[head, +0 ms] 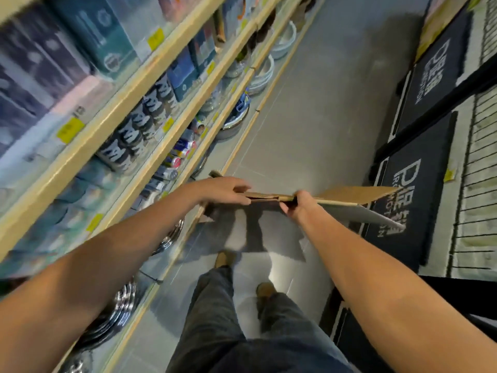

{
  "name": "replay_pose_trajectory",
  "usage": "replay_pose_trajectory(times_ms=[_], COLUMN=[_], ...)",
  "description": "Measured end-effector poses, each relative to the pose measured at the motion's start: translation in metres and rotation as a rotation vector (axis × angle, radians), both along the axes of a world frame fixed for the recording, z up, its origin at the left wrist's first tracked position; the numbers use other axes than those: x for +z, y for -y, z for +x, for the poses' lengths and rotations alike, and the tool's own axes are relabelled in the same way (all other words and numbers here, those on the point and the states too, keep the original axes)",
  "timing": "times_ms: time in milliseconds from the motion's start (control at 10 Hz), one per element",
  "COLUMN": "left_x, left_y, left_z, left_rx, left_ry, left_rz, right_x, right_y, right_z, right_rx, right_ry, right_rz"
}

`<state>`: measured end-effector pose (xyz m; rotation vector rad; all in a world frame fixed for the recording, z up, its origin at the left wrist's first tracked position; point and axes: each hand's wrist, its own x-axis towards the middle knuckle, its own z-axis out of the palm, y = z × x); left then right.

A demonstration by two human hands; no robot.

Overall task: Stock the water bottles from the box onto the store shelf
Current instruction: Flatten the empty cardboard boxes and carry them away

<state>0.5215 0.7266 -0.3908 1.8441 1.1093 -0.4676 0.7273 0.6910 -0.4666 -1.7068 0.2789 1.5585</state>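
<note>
Nearest, legs in dark jeans [215, 319] stand on the grey tiled floor [309, 117]. Beyond them both hands hold a flattened brown cardboard box [347, 196] level above the floor — left hand [224, 190] gripping its left end, right hand [297, 205] closed around its near edge. Farther left, dark patterned water bottles [142, 125] stand in a row on the wooden store shelf [113, 109]. Black doormats [408, 205] lie right.

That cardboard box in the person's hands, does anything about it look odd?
Yes. The cardboard box looks flattened, held edge-on between the left hand and right hand above the floor, with no bottles visible in it.
</note>
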Motion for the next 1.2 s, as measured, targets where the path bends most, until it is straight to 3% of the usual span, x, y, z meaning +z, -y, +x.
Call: replay_pose_trajectory(times_ms=[200,400,600,700,900,1100,1200], left_x=[0.006,0.006,0.006,0.008,0.013,0.017,0.025], left_y=[0.062,0.136,0.202,0.232,0.314,0.428,0.493], left_z=[-0.001,-0.039,-0.068,-0.079,-0.108,-0.134,-0.147], left_rx=[0.061,0.323,0.533,0.628,0.687,0.848,0.905], left_ry=[-0.196,-0.306,-0.331,-0.330,-0.358,-0.320,-0.442], left_rz=[0.431,0.647,0.599,0.578,0.603,0.656,0.649], right_x=[0.040,0.066,0.063,0.065,0.072,0.096,0.112], right_y=[0.012,0.052,0.099,0.116,0.180,0.276,0.333], right_z=[-0.064,-0.112,-0.147,-0.168,-0.214,-0.257,-0.275], right_rx=[0.180,0.370,0.794,0.885,0.862,1.085,1.221], right_ry=[-0.091,-0.117,-0.126,-0.121,-0.090,-0.088,-0.101], right_rz=[0.014,0.013,0.244,0.248,0.050,-0.034,-0.030])
